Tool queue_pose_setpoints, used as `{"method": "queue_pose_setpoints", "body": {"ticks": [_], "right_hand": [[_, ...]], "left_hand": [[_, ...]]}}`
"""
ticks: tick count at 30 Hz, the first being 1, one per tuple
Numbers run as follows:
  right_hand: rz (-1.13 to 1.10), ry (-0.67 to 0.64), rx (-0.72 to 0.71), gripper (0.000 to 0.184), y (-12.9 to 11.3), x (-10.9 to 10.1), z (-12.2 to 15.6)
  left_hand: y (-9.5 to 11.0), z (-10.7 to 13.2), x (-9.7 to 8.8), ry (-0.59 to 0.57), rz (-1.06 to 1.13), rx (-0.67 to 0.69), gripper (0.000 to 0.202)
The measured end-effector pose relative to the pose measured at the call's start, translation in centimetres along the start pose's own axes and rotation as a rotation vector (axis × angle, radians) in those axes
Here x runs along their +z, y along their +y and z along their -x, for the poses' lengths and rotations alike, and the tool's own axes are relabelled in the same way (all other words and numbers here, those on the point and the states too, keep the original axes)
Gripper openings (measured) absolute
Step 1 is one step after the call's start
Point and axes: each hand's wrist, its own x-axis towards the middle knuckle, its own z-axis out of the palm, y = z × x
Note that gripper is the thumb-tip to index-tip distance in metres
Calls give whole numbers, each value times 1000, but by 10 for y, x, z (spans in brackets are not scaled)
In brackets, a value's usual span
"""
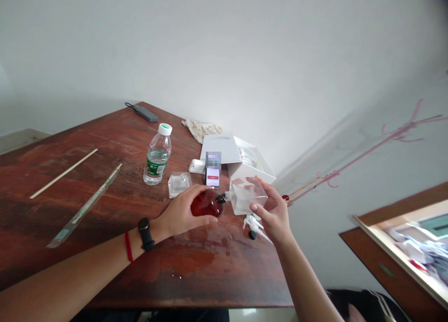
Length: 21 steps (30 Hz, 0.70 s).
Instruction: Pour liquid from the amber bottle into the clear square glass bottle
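My left hand (182, 213) is shut around a round bottle of dark red liquid (206, 204), held on its side above the wooden table (140, 270). My right hand (272, 211) grips a clear square bottle (247, 196), which tilts with its neck toward the red bottle's black neck. The two necks meet between my hands, and I cannot tell whether liquid is passing. Just below my right hand, a white spray pump (252, 225) and a small black cap (252, 234) lie on the table.
Farther back stand a water bottle (157, 156), a clear plastic tray (179, 184), a phone (212, 176) and an open white box (252, 161). A power bank (145, 113), a cloth (201, 129), a wooden stick (63, 173) and a long plastic strip (84, 207) lie around them.
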Motion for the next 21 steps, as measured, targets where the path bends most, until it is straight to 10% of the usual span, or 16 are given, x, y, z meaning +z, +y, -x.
{"method": "queue_pose_setpoints", "body": {"ticks": [21], "right_hand": [[-38, 26, 13, 72, -11, 6, -2]], "left_hand": [[-3, 0, 1, 16, -2, 17, 72]]}}
